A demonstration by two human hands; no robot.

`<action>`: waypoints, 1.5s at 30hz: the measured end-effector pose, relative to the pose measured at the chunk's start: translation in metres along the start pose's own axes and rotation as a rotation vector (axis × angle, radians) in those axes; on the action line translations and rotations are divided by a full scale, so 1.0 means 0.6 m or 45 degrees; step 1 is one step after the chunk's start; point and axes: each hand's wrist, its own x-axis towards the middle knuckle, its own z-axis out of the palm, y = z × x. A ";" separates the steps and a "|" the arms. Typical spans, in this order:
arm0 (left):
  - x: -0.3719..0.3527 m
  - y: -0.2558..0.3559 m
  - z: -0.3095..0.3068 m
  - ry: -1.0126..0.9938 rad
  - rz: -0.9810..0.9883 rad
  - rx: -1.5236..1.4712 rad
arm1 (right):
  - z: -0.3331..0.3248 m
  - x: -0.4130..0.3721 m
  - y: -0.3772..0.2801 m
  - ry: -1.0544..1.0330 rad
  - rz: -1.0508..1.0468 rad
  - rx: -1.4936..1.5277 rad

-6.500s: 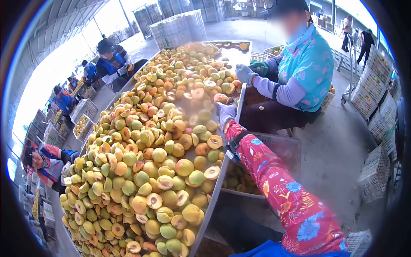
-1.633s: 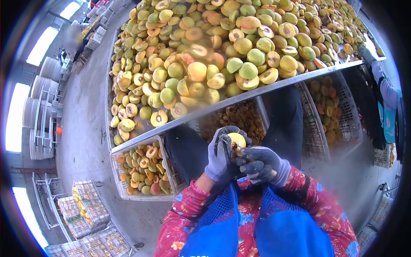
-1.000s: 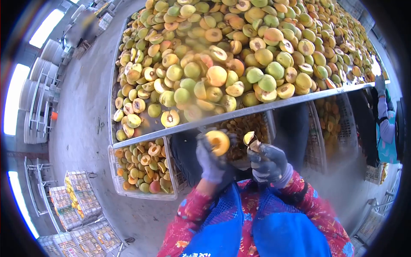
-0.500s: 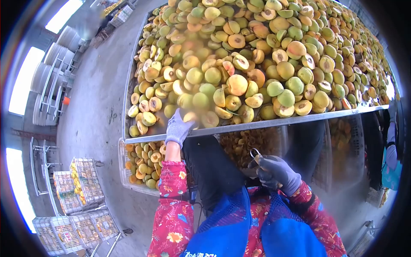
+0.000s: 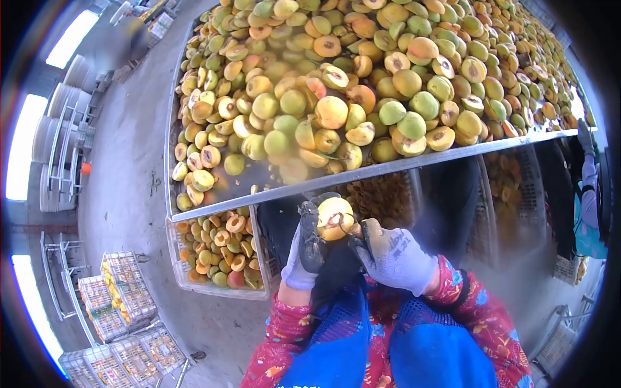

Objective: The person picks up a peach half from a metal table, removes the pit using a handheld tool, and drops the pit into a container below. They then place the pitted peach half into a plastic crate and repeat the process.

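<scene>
My left hand (image 5: 305,249), in a grey glove with dark fingers, is closed around a peach half (image 5: 331,212) in front of the table edge. The cut face is turned up, with the stone area in its middle. My right hand (image 5: 396,255), also gloved, is closed on a small pitting tool with a metal loop (image 5: 349,223). The loop lies against the cut face near the stone; its handle is hidden in my fingers. Just beyond my hands, many peaches (image 5: 331,113), whole and halved, are heaped on a metal-edged table (image 5: 259,199).
A crate of peach halves (image 5: 264,258) stands below the table at left. Another crate (image 5: 414,200) under the table holds brownish pieces. Stacked crates (image 5: 129,291) and racks stand on the floor at left. At the far right is another person's sleeve (image 5: 588,200).
My left hand has come back from the table edge and now holds a peach half. My right hand has moved left and brought the tool's loop to the fruit. The view has shifted slightly.
</scene>
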 end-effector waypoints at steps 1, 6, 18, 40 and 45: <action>-0.005 -0.005 0.001 -0.039 -0.074 -0.127 | 0.003 -0.004 0.003 -0.018 0.006 -0.007; -0.025 -0.034 0.006 0.153 0.098 0.320 | 0.025 -0.021 0.017 -0.113 0.000 0.019; -0.028 -0.055 0.029 0.262 0.570 1.100 | 0.019 -0.039 0.023 -0.638 0.923 1.725; -0.022 -0.080 -0.012 -0.047 -0.038 -0.345 | 0.051 -0.055 -0.001 -0.028 0.245 0.268; -0.033 -0.088 0.031 0.025 0.352 0.260 | 0.080 -0.059 0.025 0.058 0.029 0.319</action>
